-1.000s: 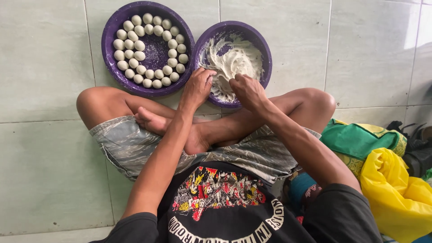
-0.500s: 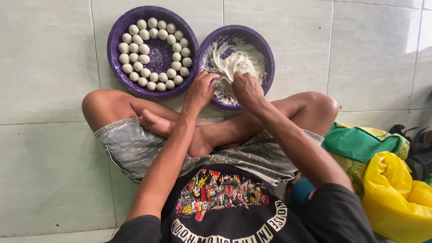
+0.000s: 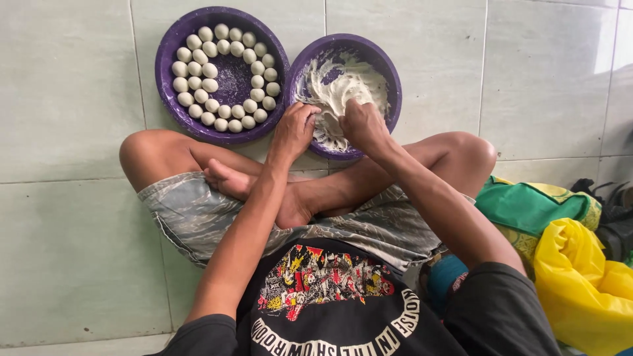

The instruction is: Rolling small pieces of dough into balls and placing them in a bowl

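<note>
I sit cross-legged on a tiled floor before two purple bowls. The right bowl (image 3: 390,74) holds pale sticky dough (image 3: 343,86). My left hand (image 3: 295,130) is at that bowl's near left rim, fingers curled around a bit of dough. My right hand (image 3: 361,125) digs into the dough mass in the bowl, fingers bent and gripping it. The left bowl (image 3: 166,49) carries several small white dough balls (image 3: 210,69) laid in rings around a bare middle.
A yellow plastic bag (image 3: 583,290) and a green bag (image 3: 534,204) lie by my right knee, with dark items (image 3: 610,204) behind them. Pale green floor tiles (image 3: 66,99) surround the bowls.
Both hands stay at the dough bowl, working the dough; my right hand has pushed slightly deeper into the mass. The camera has shifted a little.
</note>
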